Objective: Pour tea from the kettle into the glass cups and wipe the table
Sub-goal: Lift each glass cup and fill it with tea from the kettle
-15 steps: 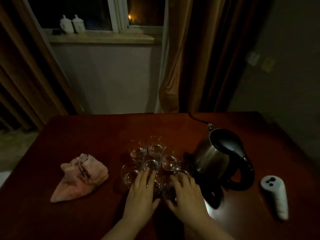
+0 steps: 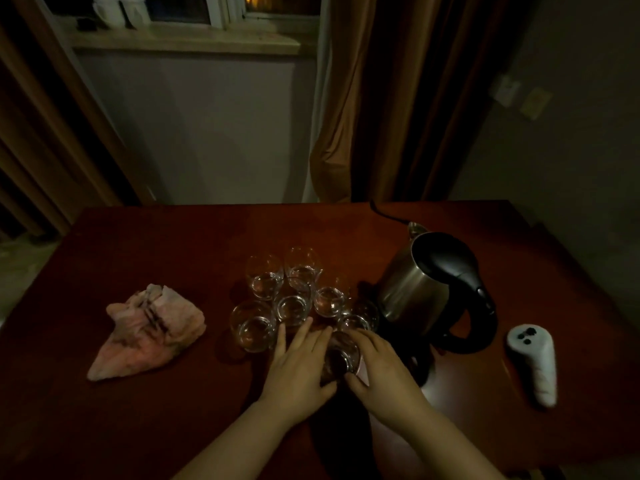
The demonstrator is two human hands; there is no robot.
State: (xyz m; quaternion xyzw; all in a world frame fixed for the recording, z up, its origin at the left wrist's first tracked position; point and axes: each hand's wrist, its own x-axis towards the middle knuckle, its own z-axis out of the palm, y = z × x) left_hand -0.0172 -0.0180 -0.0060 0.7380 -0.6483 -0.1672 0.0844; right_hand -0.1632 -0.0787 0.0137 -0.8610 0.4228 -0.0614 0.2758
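A: Dim room, curtains drawn; the dark red surface (image 2: 138, 427) carried a cluster of glass cups (image 2: 294, 299), a steel kettle (image 2: 426, 292) on its base just right of them, and a crumpled pink cloth (image 2: 149, 330) well to the left. A white controller (image 2: 533, 365) lay at far right.

B: Change against half a second earlier?

A: Then, both hands lay flat over the near edge of the cluster. Now the left hand (image 2: 298, 368) and right hand (image 2: 381, 368) had drawn toward the person and closed in on one near cup (image 2: 341, 355), separating it from the group.

B: State of each grip?

A: Right hand's grip was curled around the cup's right side. Left hand's fingers stayed fairly straight, pressing the cup's left wall, thumb beneath; not a closed grip.

B: Implication?

A: Judged as arranging cups before pouring. Kettle untouched, cups looked empty, cloth unused. Pouring and wiping both remained.
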